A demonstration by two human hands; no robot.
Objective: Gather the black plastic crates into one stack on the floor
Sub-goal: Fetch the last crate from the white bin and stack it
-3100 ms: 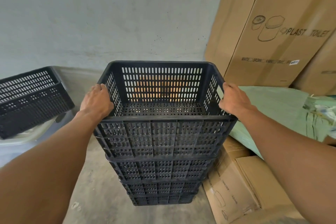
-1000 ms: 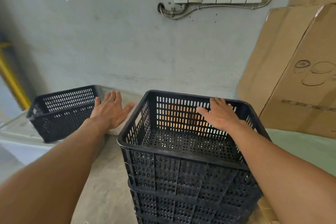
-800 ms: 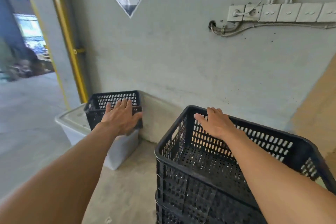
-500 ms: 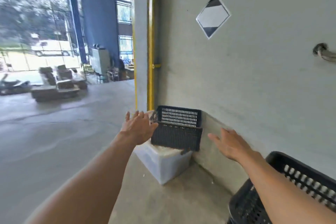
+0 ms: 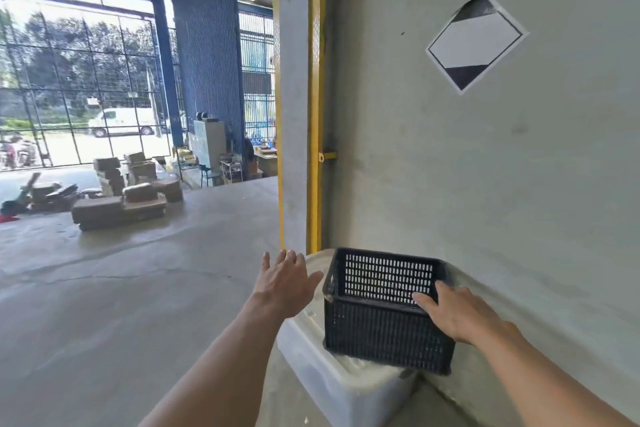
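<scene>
A single black slotted plastic crate (image 5: 377, 322) sits tilted on top of a translucent white lidded bin (image 5: 346, 388), against the grey wall. My left hand (image 5: 285, 282) is open with fingers spread, in the air just left of the crate's left wall, not touching it. My right hand (image 5: 457, 314) is open too, its fingers over the crate's near right rim; I cannot tell if they touch it. The stack of crates is out of view.
A grey wall (image 5: 502, 166) with a diamond sign runs along the right. A yellow post (image 5: 313, 107) stands behind the bin. Bare concrete floor (image 5: 121, 305) spreads to the left, with piles of cardboard boxes (image 5: 121, 201) far off near a gate.
My view has swung left, away from the stack, which has left the frame. Both open hands have moved toward the lone crate, and it now looks much closer.
</scene>
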